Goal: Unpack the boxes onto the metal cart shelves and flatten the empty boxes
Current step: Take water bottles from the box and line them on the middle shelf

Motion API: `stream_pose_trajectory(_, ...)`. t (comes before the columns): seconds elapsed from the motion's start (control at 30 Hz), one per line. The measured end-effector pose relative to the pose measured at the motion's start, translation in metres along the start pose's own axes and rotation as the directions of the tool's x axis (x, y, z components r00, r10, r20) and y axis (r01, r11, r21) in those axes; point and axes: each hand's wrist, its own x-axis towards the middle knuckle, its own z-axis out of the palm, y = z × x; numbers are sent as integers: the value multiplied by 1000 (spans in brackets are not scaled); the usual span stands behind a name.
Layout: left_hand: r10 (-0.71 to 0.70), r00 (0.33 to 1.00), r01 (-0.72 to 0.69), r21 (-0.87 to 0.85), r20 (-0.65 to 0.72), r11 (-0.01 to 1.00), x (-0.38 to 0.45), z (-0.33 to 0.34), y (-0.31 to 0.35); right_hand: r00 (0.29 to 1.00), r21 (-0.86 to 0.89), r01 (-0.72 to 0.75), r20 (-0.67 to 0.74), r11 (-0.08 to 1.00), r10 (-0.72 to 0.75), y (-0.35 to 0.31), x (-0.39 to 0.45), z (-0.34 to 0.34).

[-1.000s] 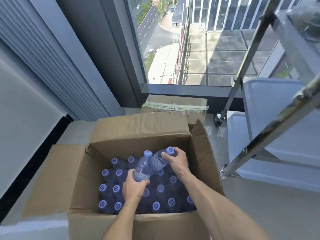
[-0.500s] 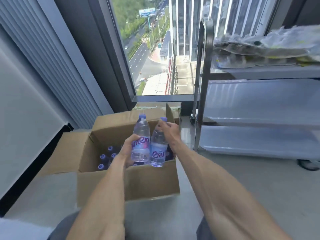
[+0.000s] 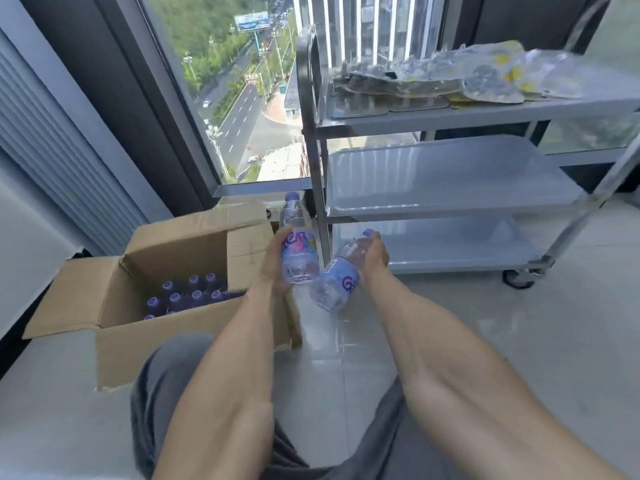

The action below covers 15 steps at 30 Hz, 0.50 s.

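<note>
Since a moment ago both bottles have swung right, off the box (image 3: 194, 306) toward the cart (image 3: 450, 174) at right of frame. The left hand (image 3: 273, 268) wraps the upright bottle (image 3: 298, 247) at its label; the right hand (image 3: 375, 254) grips the tilted bottle (image 3: 337, 278) near its shoulder. Full, they likely feel hefty, with thin walls that give and a slick label, so mid-body holds suit. More bottles (image 3: 190, 294) remain in the box, lower left.

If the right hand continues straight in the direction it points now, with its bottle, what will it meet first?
Probably the bottom shelf of the metal cart: the right hand tilts its bottle cap-first toward it. Nothing visible lies between, though depth is unclear.
</note>
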Motion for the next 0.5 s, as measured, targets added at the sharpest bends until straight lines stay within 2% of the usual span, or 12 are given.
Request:
stream_pose_trajectory(0.13,25,999,-22,-94,37,995,16,20,-12,995,107,-72,78,992,64,-28,10,-20)
stream_pose_trajectory(0.23,-8,996,19,-122,92,992,25,32,-17,967,130,-118,241,985,84,-47,9,-28)
stream_pose_trajectory(0.33,-37,994,55,-177,100,983,22,53,-18,918,226,-145,395,963,45,-64,-15,-22)
stream_pose_trajectory(0.47,5,999,-18,-316,-39,949,13,81,-32,863,308,-109,501,945,-63,-66,-61,-31)
stream_pose_trajectory(0.5,1,999,10,-345,33,938,5,87,-35,866,339,-114,494,934,-74,-63,-71,-36)
